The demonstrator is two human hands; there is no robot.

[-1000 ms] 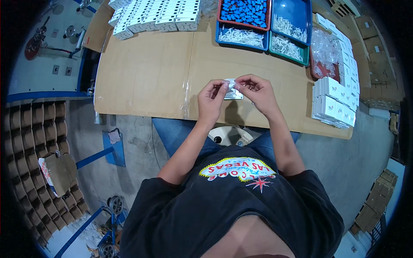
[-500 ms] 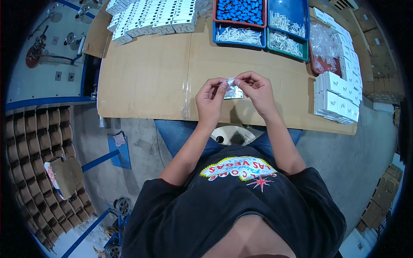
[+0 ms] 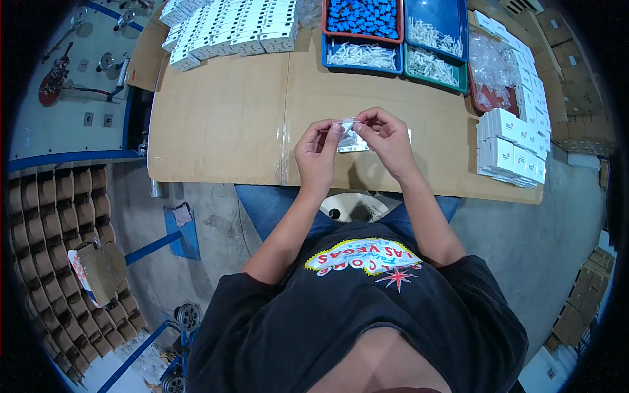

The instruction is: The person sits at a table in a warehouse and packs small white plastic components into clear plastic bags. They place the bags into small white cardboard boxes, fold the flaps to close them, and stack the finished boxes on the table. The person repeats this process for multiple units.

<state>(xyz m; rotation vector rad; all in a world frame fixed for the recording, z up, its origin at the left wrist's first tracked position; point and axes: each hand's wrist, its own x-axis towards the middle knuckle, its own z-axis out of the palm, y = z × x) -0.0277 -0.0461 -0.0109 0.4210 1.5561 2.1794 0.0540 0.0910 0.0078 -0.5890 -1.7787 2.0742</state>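
Observation:
Above the middle of the cardboard-covered table, my left hand [image 3: 317, 156] and my right hand [image 3: 393, 145] are close together. Thumb and fingers of each hand pinch the upper edge of a small clear plastic bag [image 3: 347, 135]. Something pale shows inside or behind the bag; I cannot make out what. Beneath the hands lies a flat white item [image 3: 357, 148], perhaps a box, mostly covered by the bag and my right hand. One end of it shows beside the right hand.
At the back are trays of blue pieces [image 3: 363, 18] and white slim pieces [image 3: 429, 67]. Rows of small white boxes [image 3: 236, 29] stand back left, with more white boxes [image 3: 508, 147] stacked at right. Crumpled clear bags [image 3: 491, 62] fill a red tray. Cardboard [image 3: 219, 124] covers the table.
Both hands have shifted very slightly left with the bag still pinched between them. More of the white item now shows to the right of my right hand.

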